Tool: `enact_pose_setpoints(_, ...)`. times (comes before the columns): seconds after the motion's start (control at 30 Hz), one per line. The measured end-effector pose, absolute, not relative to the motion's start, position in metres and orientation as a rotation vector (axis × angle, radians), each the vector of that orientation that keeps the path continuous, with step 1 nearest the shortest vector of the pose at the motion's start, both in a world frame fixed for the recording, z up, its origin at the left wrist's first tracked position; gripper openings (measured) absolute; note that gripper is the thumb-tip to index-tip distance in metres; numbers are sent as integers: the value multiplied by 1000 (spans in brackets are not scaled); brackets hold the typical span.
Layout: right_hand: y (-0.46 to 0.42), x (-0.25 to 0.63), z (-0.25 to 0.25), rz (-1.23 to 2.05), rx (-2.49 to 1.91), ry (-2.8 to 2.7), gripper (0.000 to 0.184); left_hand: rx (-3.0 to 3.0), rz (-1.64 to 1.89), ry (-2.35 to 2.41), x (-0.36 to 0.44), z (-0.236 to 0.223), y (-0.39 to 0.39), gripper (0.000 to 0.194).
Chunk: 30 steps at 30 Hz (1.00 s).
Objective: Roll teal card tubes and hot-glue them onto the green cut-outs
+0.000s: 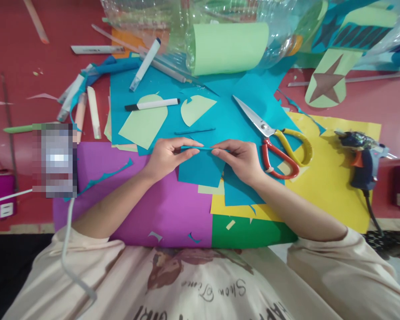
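Note:
Between both hands runs a thin blue paper strip (pixel 205 148), narrow like a rolled or folded piece, held level. My left hand (pixel 168 155) pinches its left end between thumb and fingers. At the right end, my right hand (pixel 238 156) pinches it the same way. Just beyond my fingertips lies a dark thin strip (pixel 195 131) on the blue paper (pixel 203 106). Below the hands is a smaller blue paper piece (pixel 200 171). Scissors (pixel 266 129) with one red and one yellow handle lie open-bladed beside my right hand.
A glue gun (pixel 365 164) rests on yellow paper (pixel 333 195) at right. Plastic bottles (pixel 146 22), one wrapped in green paper (pixel 230 49), lie at the back. Markers (pixel 145 64) and paper scraps are scattered leftward. A blurred-out device (pixel 55 160) with a white cable sits at left.

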State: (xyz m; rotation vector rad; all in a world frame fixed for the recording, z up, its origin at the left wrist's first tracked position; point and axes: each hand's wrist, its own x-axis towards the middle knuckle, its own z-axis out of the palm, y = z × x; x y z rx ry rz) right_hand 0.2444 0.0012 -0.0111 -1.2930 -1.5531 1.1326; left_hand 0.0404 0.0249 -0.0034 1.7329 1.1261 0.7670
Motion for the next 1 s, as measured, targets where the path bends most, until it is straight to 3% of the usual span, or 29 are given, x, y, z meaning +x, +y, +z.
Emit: enact_pose_setpoints(1.0, 4, 245, -8, 1240, -1232, -1473, 25, 1666, 904, 1074, 41, 0, 24, 28)
